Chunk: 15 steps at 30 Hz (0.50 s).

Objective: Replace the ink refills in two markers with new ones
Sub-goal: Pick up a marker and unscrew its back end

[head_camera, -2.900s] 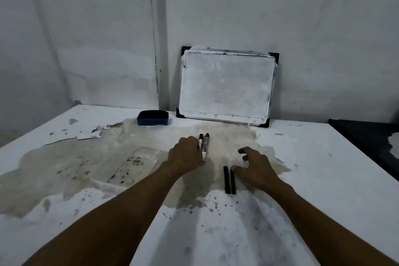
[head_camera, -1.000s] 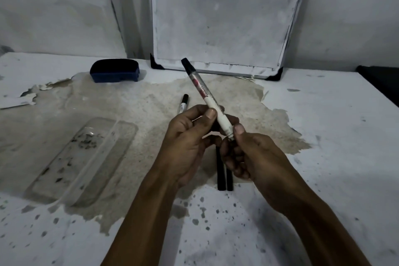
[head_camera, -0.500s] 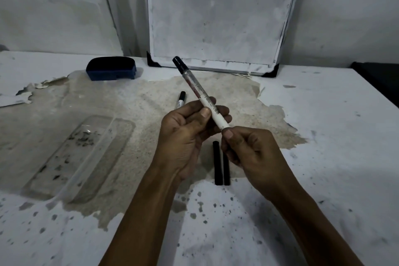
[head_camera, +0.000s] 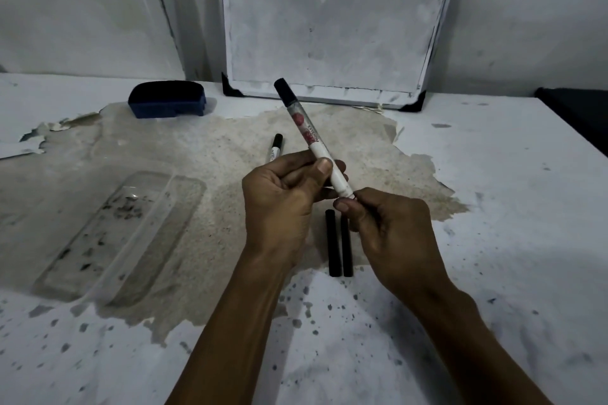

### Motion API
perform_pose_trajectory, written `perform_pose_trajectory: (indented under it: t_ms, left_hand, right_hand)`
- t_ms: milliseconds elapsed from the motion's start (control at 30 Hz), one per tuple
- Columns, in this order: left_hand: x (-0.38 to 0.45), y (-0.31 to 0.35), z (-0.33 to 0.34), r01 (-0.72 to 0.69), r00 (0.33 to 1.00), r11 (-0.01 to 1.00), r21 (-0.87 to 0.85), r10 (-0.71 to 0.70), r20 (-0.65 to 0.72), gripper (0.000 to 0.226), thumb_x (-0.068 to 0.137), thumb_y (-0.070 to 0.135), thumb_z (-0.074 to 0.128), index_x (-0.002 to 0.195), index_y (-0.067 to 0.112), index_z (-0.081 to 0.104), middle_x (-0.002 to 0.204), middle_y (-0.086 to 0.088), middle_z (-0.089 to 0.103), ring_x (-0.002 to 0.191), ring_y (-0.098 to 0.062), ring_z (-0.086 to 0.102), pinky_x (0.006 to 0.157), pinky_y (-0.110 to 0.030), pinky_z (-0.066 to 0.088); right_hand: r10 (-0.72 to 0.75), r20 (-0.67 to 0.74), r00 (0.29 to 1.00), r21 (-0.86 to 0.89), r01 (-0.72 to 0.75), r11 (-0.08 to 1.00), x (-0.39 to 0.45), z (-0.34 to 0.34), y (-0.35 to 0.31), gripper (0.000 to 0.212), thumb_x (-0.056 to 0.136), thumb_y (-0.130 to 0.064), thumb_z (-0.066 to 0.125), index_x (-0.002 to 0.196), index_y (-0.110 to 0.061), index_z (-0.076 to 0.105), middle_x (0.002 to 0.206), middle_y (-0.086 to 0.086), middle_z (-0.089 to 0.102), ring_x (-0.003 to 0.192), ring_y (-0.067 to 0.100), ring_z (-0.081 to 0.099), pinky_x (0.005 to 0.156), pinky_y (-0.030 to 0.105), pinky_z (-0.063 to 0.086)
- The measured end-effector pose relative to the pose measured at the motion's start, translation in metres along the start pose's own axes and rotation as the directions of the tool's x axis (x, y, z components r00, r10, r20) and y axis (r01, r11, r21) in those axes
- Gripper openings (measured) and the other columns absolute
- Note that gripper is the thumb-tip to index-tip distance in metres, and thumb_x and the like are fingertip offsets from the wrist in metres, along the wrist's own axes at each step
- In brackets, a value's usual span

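The left hand (head_camera: 283, 200) held a white-barrelled marker with a black cap (head_camera: 312, 138) tilted above the desk (head_camera: 493, 174), its grip closed round the lower barrel with the thumb pressed on top, apparently to steady it. The right hand (head_camera: 388, 230) pinched the marker's bottom end, its grip narrow on the end plug, likely to twist or pull it off and reach the old refill. Just below the marker lay two black cylindrical refills (head_camera: 339, 243), side by side and touching, within easy reach. Beyond the marker, partly hidden by the left hand, a second black-capped marker (head_camera: 275, 148) waited on the desk
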<state>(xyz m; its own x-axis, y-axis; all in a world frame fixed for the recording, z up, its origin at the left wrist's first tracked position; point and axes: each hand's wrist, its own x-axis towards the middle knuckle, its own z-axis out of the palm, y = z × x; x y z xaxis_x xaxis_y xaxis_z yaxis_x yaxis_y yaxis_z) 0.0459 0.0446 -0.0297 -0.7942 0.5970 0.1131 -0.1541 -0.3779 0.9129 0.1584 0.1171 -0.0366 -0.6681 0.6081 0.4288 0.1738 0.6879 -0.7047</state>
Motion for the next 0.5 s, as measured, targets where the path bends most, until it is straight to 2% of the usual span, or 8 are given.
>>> perform_pose_trajectory:
  t_ms: [67, 200, 400, 500]
  left_hand:
    - [-0.001, -0.002, 0.002, -0.006, 0.999, 1.0, 0.012, 0.007, -0.045, 0.01, 0.088, -0.002, 0.067, 0.094, 0.0, 0.074, 0.08, -0.011, 0.079, 0.073, -0.024, 0.077, 0.064, -0.034, 0.061]
    - [-0.004, -0.007, 0.008, -0.001, 0.991, 1.0, 0.013, 0.002, -0.132, 0.01, 0.087, -0.002, 0.069, 0.094, 0.001, 0.075, 0.081, -0.011, 0.08, 0.075, -0.025, 0.078, 0.067, -0.036, 0.062]
    - [-0.008, -0.005, 0.013, 0.007, 0.97, 1.0, -0.002, -0.007, -0.243, 0.01, 0.081, -0.003, 0.075, 0.09, -0.002, 0.075, 0.078, -0.012, 0.079, 0.069, -0.022, 0.078, 0.067, -0.036, 0.063]
    - [-0.011, -0.003, 0.015, 0.018, 0.962, 1.0, -0.024, -0.024, -0.273, 0.009, 0.08, -0.003, 0.076, 0.084, 0.006, 0.075, 0.073, -0.006, 0.079, 0.068, -0.022, 0.078, 0.063, -0.032, 0.062]
  right_hand:
    - [-0.036, -0.035, 0.999, -0.094, 0.032, 0.995, 0.0, 0.001, 0.002, 0.024, 0.092, -0.028, 0.057, 0.087, -0.012, 0.074, 0.061, 0.003, 0.066, 0.051, 0.015, 0.053, 0.049, 0.035, 0.047]
    - [-0.068, -0.087, 0.994, -0.21, 0.048, 0.977, -0.001, 0.005, 0.003, 0.023, 0.091, -0.026, 0.059, 0.092, -0.009, 0.075, 0.068, 0.007, 0.069, 0.057, 0.018, 0.053, 0.054, 0.031, 0.046]
    - [-0.086, -0.101, 0.991, -0.31, 0.051, 0.949, 0.0, 0.008, 0.002, 0.027, 0.089, -0.029, 0.058, 0.079, -0.008, 0.072, 0.061, 0.006, 0.062, 0.056, 0.018, 0.045, 0.053, 0.03, 0.039]
    - [-0.104, -0.114, 0.988, -0.352, 0.058, 0.934, 0.0, 0.008, 0.002, 0.022, 0.088, -0.025, 0.062, 0.079, -0.008, 0.072, 0.059, 0.007, 0.061, 0.055, 0.019, 0.043, 0.053, 0.028, 0.034]
